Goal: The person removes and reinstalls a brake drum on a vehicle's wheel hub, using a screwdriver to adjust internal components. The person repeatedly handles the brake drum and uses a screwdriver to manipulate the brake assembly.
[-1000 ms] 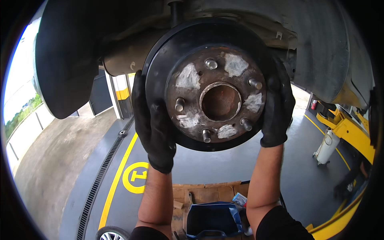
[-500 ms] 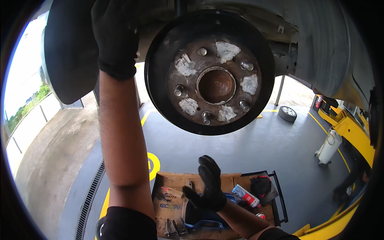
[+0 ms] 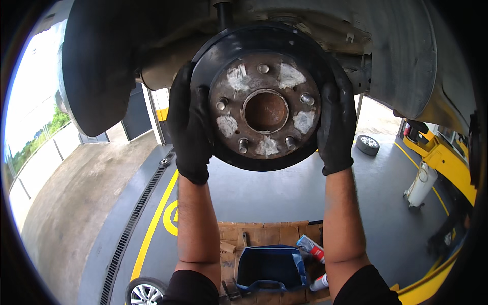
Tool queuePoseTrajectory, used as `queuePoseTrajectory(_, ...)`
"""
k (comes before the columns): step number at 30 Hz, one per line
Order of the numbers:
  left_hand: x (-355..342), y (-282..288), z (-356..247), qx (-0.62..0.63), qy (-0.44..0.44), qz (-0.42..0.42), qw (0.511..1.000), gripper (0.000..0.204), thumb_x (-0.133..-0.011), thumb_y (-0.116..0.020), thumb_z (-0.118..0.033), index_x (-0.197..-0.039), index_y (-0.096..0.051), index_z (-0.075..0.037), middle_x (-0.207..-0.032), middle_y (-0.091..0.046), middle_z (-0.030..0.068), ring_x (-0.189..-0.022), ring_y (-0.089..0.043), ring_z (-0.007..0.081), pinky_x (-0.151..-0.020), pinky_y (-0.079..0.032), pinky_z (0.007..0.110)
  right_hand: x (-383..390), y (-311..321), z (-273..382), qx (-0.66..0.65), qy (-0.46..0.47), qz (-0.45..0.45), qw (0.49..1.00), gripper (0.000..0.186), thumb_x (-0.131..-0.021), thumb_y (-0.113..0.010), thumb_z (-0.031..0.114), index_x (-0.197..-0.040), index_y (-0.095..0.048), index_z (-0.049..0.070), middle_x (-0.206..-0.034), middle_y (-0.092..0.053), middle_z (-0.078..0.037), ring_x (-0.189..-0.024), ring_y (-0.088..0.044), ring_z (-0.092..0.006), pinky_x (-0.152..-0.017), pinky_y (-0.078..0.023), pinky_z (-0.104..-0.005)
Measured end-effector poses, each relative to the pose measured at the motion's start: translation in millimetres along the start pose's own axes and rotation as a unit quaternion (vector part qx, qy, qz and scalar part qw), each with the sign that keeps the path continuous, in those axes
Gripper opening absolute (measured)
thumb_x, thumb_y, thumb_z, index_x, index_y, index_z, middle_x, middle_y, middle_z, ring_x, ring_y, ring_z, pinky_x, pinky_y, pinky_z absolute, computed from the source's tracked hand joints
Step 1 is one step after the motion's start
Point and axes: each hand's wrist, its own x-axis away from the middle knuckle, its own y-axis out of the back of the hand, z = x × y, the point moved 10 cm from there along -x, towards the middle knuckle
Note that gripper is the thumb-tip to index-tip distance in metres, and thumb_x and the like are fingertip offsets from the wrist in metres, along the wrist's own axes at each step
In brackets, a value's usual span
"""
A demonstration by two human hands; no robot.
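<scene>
In front of me a black brake drum [image 3: 231, 56] sits on the hub under the raised car. Its brown, rusty face [image 3: 254, 141] has pale scraped patches, several wheel studs poking through and a round hole in the middle. My left hand [image 3: 190, 127], in a black glove, grips the drum's left rim. On the opposite side my right hand [image 3: 337, 124], gloved the same way, is pressed against the right rim. Both thumbs lie on the near side, while most of the fingers pass out of sight around the edge.
Below stands a cardboard-covered cart [image 3: 264, 235] with a blue-edged tray [image 3: 272, 250], a red-and-white can [image 3: 311, 247] and other tools. Dark fender liners [image 3: 96, 66] flank the drum. Wheels [image 3: 367, 145] lie on the floor. A yellow lift arm [image 3: 447, 162] and a white tank [image 3: 422, 185] stand at right.
My left hand came down from above onto the drum's left rim. My right hand rose from over the cart to the right rim. The drum has turned slightly clockwise.
</scene>
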Motion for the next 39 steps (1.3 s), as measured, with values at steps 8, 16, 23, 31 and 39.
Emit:
queuePoseTrajectory(8,-149,-44,-123,-0.092,-0.162,0.211,0.959,0.045,-0.112,-0.057,-0.03,-0.149,-0.06,-0.004,-0.145,-0.064,0.0186,-0.134,-0.058,0.0225,-0.117,-0.04,0.033,232,-80,-21,0.234,0.0,0.002,0.972,0.076,-0.1,-0.069,0.016,-0.162,-0.028,0.0,-0.166,-0.03,-0.025,-0.156,-0.031,-0.0428,-0.127,-0.024,-0.0557)
queuePoseTrajectory(16,-6,26,-44,-0.267,-0.128,0.013,0.955,0.046,-0.114,-0.046,-0.019,-0.156,-0.05,0.001,-0.163,-0.049,0.0215,-0.153,-0.045,0.035,-0.128,-0.031,0.044,57,41,50,0.245,0.124,-0.088,0.957,0.045,-0.11,-0.051,0.015,-0.154,-0.049,0.007,-0.158,-0.052,-0.017,-0.15,-0.047,-0.0295,-0.124,-0.038,-0.0491)
queuePoseTrajectory(23,3,15,-81,-0.276,-0.176,-0.034,0.944,0.047,-0.115,-0.04,-0.022,-0.154,-0.05,0.002,-0.161,-0.05,0.0219,-0.152,-0.045,0.0357,-0.126,-0.033,0.047,-4,23,118,0.38,0.254,-0.029,0.889,0.052,-0.115,-0.041,0.038,-0.153,-0.052,0.004,-0.154,-0.056,-0.021,-0.141,-0.058,-0.0349,-0.116,-0.05,-0.0457)
queuePoseTrajectory(31,-23,14,-28,-0.246,-0.098,0.0,0.964,0.054,-0.116,-0.048,-0.031,-0.16,-0.044,-0.001,-0.156,-0.055,0.0234,-0.144,-0.055,0.0345,-0.118,-0.043,0.042,-24,-1,98,0.457,0.32,0.003,0.83,0.047,-0.115,-0.045,0.026,-0.157,-0.048,0.005,-0.159,-0.052,-0.02,-0.148,-0.051,-0.0316,-0.122,-0.041,-0.0446)
queuePoseTrajectory(39,-17,13,-4,-0.112,-0.004,0.005,0.994,0.055,-0.112,-0.056,-0.04,-0.15,-0.056,0.0,-0.143,-0.066,0.0209,-0.133,-0.063,0.0311,-0.114,-0.047,0.04,-48,-1,10,0.243,0.02,0.014,0.97,0.044,-0.113,-0.058,0.024,-0.153,-0.053,0.01,-0.148,-0.062,-0.018,-0.138,-0.056,-0.0304,-0.121,-0.036,-0.0441)
